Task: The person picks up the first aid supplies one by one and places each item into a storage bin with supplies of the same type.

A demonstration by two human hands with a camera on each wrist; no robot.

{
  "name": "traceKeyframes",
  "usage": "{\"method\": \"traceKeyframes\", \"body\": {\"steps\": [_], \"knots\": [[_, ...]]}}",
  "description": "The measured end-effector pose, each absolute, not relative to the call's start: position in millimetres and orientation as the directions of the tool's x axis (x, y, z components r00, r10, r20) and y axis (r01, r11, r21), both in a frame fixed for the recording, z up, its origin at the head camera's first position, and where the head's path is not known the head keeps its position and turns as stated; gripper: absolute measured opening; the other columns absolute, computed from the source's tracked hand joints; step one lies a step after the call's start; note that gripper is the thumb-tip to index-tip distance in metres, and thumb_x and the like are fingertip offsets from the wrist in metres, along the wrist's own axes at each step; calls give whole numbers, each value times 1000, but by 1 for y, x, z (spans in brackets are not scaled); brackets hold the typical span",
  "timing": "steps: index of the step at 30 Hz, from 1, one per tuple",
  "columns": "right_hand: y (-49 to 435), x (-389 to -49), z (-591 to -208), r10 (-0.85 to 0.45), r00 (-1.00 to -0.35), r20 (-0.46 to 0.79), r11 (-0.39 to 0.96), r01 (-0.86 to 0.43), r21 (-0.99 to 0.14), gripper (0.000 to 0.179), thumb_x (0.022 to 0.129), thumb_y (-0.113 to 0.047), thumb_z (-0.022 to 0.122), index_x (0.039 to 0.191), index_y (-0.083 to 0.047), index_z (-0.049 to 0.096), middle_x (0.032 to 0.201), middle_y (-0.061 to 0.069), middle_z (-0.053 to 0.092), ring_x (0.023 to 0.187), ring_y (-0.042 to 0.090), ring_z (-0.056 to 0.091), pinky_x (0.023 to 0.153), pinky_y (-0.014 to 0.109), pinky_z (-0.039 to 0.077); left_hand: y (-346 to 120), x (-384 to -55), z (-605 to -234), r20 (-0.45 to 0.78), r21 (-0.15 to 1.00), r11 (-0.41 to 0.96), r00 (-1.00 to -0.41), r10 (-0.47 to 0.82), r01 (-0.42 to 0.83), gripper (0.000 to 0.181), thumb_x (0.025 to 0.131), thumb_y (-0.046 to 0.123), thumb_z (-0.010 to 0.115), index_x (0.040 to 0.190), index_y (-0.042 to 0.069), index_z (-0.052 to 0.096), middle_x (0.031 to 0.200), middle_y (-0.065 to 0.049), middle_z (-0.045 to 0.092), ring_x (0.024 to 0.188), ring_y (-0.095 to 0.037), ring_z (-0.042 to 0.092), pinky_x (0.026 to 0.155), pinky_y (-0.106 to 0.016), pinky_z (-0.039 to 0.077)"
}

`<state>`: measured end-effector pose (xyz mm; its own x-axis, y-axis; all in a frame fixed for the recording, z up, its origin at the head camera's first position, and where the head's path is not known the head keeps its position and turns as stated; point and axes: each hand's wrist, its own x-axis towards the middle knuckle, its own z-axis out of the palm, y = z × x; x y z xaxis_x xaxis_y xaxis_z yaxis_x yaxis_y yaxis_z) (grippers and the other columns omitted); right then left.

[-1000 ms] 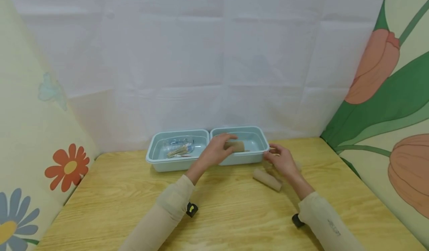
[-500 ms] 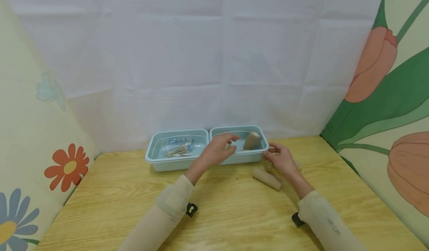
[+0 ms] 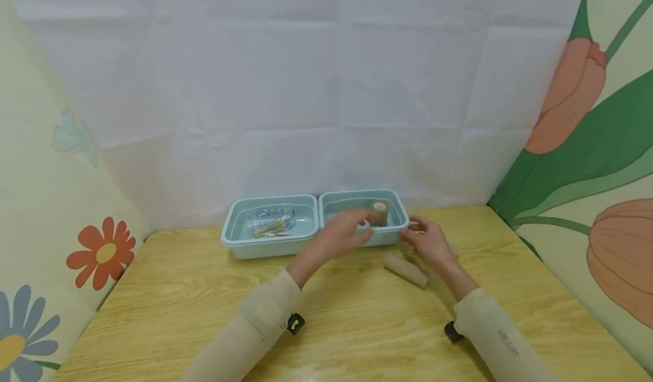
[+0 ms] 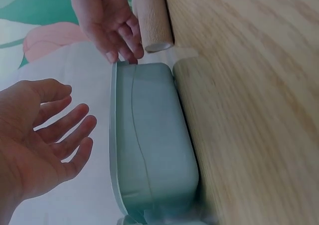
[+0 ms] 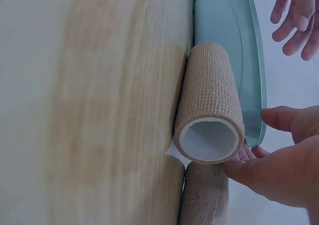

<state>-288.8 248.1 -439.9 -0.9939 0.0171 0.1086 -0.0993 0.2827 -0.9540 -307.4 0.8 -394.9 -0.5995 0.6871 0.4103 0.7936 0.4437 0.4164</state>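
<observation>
My left hand (image 3: 340, 236) hovers at the near rim of the right blue tray (image 3: 340, 195), its fingers loosely bent and holding nothing in the left wrist view. Just beyond its fingertips, a tan bandage roll (image 3: 380, 214) stands on end inside that tray. My right hand (image 3: 429, 245) rests its fingertips at the tray's right end, by the corner of the rim. Below it another bandage roll (image 3: 406, 271) lies on the wooden table, large in the right wrist view, its white core (image 5: 209, 140) facing the camera. A further roll (image 5: 204, 195) lies behind that one, mostly covered by my right hand in the head view.
Touching the right tray, a left blue tray (image 3: 245, 201) holds a bundle of cotton swabs (image 3: 272, 226) and a clear plastic packet (image 3: 262, 216). Both trays stand against a white sheet (image 3: 255, 87) at the table's (image 3: 357, 325) back edge. Flower-painted panels (image 3: 617, 246) flank the table.
A second ago the roll in the right tray lay sideways by my left hand; it tipped up and now stands on end. My left hand has drawn back slightly. My right hand has stayed put.
</observation>
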Motion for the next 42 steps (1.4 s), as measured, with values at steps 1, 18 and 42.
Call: {"method": "traceKeyframes", "body": {"steps": [1, 18, 42], "knots": [[248, -289, -440, 13, -994, 109, 283, -101, -954, 49, 98, -8, 68, 141, 10, 51, 117, 28, 65, 88, 23, 68, 76, 36, 56, 2, -306, -395, 413, 402, 440, -588, 696, 803, 34, 97, 7, 66, 130, -2, 63, 119, -15, 68, 104, -32, 65, 89, -41, 52], [249, -290, -442, 24, -996, 91, 297, -80, -952, 49, 100, -7, 64, 143, 9, 49, 120, 29, 63, 91, 25, 68, 83, 41, 56, 25, -293, -411, 304, 453, 406, -566, 766, 794, 34, 98, 7, 66, 131, -1, 63, 127, -13, 67, 115, -29, 63, 98, -33, 49], [252, -290, -439, 18, -993, 120, 282, -110, -953, 47, 98, -5, 66, 139, 12, 51, 118, 31, 64, 95, 31, 68, 72, 27, 55, 40, -286, -431, 133, 326, 435, -496, 858, 840, 45, 99, 15, 67, 140, -1, 58, 141, -15, 58, 131, -26, 52, 111, -32, 37]]}}
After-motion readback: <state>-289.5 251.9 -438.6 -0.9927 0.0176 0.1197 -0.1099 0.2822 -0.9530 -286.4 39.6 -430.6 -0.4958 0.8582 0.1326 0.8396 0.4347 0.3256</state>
